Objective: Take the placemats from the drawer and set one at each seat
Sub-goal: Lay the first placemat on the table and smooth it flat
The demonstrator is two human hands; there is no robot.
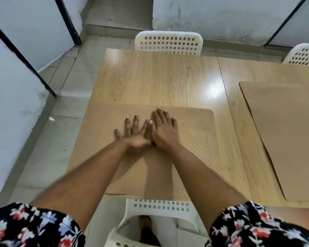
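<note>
Bare hands, two, both laid palm-down with fingers spread flat, gripping nothing. Left hand (134,134) sits beside and partly under the right hand (163,130), the two touching at the thumb side; dark polish on the left nails, pale on the right. Forearms run back to floral short sleeves (34,227) at the lower corners.

Placemat under hands (194,139): tan, finely textured, rounded corners, lying flat on the surface's near edge; its left side overhangs the surface's left edge.

Second placemat (285,132): same tan kind, lying flat to the right, apart from the first, partly cut off by the frame.

Surface (159,79): light wood-grain, glossy, with a seam between two joined tops.

White perforated chairs: one at the near edge (161,206), below the hands; one at the far edge (169,42); a third at the far right (305,55).

Floor (61,107): pale tiles. Walls: pale panels with black framing.
</note>
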